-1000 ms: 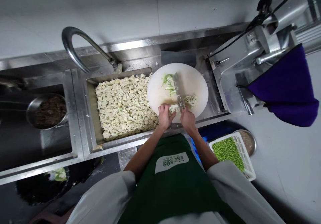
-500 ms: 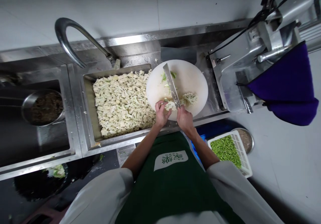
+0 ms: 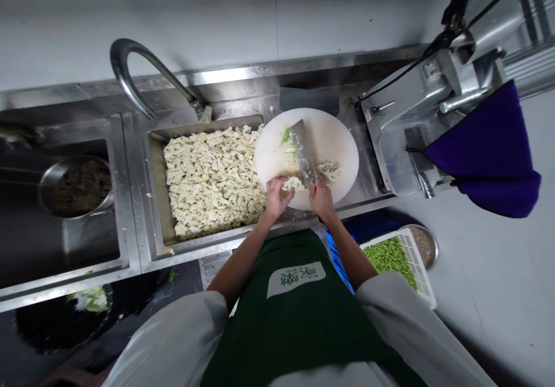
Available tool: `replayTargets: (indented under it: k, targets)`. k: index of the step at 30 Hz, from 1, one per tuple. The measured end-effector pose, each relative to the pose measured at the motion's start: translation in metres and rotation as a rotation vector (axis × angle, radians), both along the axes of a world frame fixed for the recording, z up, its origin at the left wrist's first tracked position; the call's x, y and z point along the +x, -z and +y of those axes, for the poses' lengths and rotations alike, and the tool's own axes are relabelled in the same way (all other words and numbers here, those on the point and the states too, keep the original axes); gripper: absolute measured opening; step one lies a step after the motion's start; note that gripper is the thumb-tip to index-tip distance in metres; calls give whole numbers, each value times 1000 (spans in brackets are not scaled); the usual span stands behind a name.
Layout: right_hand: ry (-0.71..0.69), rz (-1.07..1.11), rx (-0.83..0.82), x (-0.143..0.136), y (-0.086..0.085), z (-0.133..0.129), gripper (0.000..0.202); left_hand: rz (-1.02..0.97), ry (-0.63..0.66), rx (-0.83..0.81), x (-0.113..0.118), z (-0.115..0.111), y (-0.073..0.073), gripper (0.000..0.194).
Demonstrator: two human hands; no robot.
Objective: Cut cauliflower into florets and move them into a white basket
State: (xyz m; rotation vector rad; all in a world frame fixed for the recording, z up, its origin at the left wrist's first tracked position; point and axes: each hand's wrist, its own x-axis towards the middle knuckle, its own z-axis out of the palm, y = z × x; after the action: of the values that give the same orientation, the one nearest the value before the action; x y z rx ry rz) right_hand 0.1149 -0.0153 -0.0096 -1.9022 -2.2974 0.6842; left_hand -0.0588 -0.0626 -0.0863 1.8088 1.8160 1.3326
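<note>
My right hand (image 3: pixel 321 198) is closed round the handle of a cleaver (image 3: pixel 303 151), whose broad blade points away from me over a round white cutting board (image 3: pixel 340 138). Bits of cauliflower cling to the blade. At the board's near left edge, my left hand (image 3: pixel 276 196) has its fingers closed on a piece of cauliflower (image 3: pixel 293 183). Another cut cauliflower piece (image 3: pixel 329 171) lies just right of the blade. Green leaf scraps (image 3: pixel 287 136) rest left of the cleaver.
A sink basin full of cut cauliflower (image 3: pixel 212 179) adjoins the board, with a curved faucet (image 3: pixel 130 81) behind. Left is another sink with a metal bowl (image 3: pixel 76 188). A slicing machine with a purple cloth (image 3: pixel 489 150) stands right. Below it sits a white basket (image 3: pixel 420 265) of chopped greens.
The cleaver has shifted slightly right and its blade now leans over, showing more of its flat face. My left hand stays at the cauliflower piece. The whole view has moved a little.
</note>
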Motion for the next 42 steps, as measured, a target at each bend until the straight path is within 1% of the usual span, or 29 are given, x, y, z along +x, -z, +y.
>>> replayTargets:
  k: [2, 5, 8, 10, 13, 16, 18, 21, 23, 25, 27, 29, 31, 35, 37, 39, 42]
  targets:
    - [44, 5, 27, 4, -3, -1, 34, -1, -15, 10, -1, -7, -1, 20]
    - [58, 5, 62, 3, -12, -11, 35, 0, -52, 21, 1, -16, -2, 22]
    - [13, 13, 96, -6, -24, -24, 35, -8, -82, 38, 5, -21, 1, 24]
    - [-29, 14, 92, -15, -29, -30, 36, -17, -90, 37, 7, -21, 5, 24]
    - [-62, -19, 32, -28, -26, -31, 34, -35, -93, 26, 7, -19, 11, 23]
    - [-72, -61, -44, -39, -15, -27, 32, -58, -93, 32, 4, -18, 17, 23]
    - [-81, -64, -55, -41, -9, -24, 31, -76, -92, 42, 3, -19, 20, 23]
    - [-94, -22, -4, -33, -7, -23, 32, -111, -103, 77, 3, -20, 21, 26]
    - [-97, 18, 59, -20, -10, -21, 33, -135, -122, 106, 3, -19, 19, 25]
    - [-94, 53, 135, -4, -13, -16, 34, -142, -128, 99, 5, -16, 18, 26]
    - [-103, 74, 199, 10, -16, -10, 36, -128, -115, 54, 9, -13, 17, 36]
    - [-149, 79, 238, 21, -17, -2, 36, -111, -110, 20, 16, -10, 18, 48]
    - [-219, 71, 255, 26, -16, 5, 35, -102, -137, 32, 23, -7, 20, 48]
    - [-353, 19, 241, 29, -16, 13, 33, -84, -203, 105, 32, -4, 22, 37]
    - [-390, -11, 234, 31, -19, 16, 34, -86, -185, 106, 34, -3, 22, 37]
    - [-407, -32, 234, 35, -25, 20, 34, -105, -166, 89, 36, -3, 21, 42]
    - [-432, -58, 211, 40, -32, 28, 33, -157, -191, 79, 40, -3, 20, 44]
